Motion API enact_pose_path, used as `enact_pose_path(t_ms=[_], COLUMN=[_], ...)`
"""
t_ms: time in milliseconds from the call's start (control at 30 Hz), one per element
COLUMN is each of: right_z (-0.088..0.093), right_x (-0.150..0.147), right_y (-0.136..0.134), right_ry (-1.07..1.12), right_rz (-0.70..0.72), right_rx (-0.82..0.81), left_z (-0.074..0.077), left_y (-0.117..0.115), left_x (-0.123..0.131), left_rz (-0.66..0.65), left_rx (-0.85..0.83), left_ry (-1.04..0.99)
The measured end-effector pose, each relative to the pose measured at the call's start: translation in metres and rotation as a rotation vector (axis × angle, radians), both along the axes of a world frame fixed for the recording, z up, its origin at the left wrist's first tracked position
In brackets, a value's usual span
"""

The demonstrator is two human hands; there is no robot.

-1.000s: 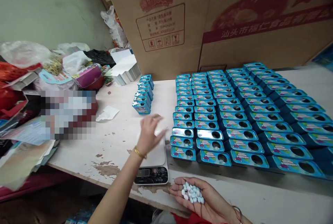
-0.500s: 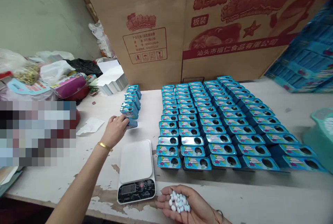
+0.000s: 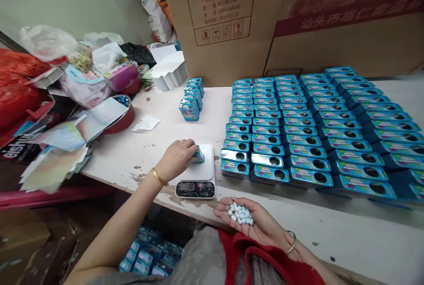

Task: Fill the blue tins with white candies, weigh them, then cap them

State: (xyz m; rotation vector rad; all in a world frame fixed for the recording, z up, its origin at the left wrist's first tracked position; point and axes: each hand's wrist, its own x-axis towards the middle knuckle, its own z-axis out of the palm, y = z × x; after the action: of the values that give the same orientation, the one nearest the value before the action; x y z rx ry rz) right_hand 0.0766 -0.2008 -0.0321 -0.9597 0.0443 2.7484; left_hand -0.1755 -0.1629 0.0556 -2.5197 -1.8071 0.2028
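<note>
My left hand [image 3: 178,157] grips a small blue tin [image 3: 198,156] over the white plate of a digital kitchen scale [image 3: 206,168]. The fingers cover much of the tin, and I cannot tell whether its base touches the plate. Palm up at the table's front edge, my right hand [image 3: 265,227] cups a small heap of white and pale blue candies [image 3: 240,213]. Several rows of blue tins with round holes in their tops [image 3: 271,149] stand right of the scale. Behind the scale is a short row of similar tins [image 3: 191,103].
Cardboard cartons [image 3: 228,64] form a wall at the back. White folded card pieces [image 3: 170,70] stand left of it. A red bowl [image 3: 124,119], bags and papers crowd the left side. A paper scrap [image 3: 146,123] lies on the table. Packed blue goods [image 3: 149,256] sit below the edge.
My left hand has brought the tin from the end of the short row to over the scale. My right hand still holds the candies. The view has shifted left and down.
</note>
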Motion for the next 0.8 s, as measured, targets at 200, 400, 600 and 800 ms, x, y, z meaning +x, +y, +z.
enact_pose_path(t_ms=[200, 400, 600, 800], right_z=[-0.003, -0.004, -0.004, -0.001], right_x=[0.006, 0.007, 0.000, -0.008], right_y=[-0.004, -0.010, -0.010, -0.004], right_ry=[-0.044, -0.041, -0.150, -0.176], right_rz=[-0.058, -0.003, 0.018, 0.008], right_rx=[0.051, 0.069, 0.044, 0.081], left_z=[0.004, -0.028, -0.054, -0.049], left_y=[-0.027, -0.076, -0.101, -0.093], left_x=[-0.021, -0.044, -0.052, -0.047], left_rz=[0.190, 0.539, 0.650, 0.537], left_rx=[0.333, 0.455, 0.430, 0.426], left_ry=[-0.439, -0.693, -0.769, -0.783])
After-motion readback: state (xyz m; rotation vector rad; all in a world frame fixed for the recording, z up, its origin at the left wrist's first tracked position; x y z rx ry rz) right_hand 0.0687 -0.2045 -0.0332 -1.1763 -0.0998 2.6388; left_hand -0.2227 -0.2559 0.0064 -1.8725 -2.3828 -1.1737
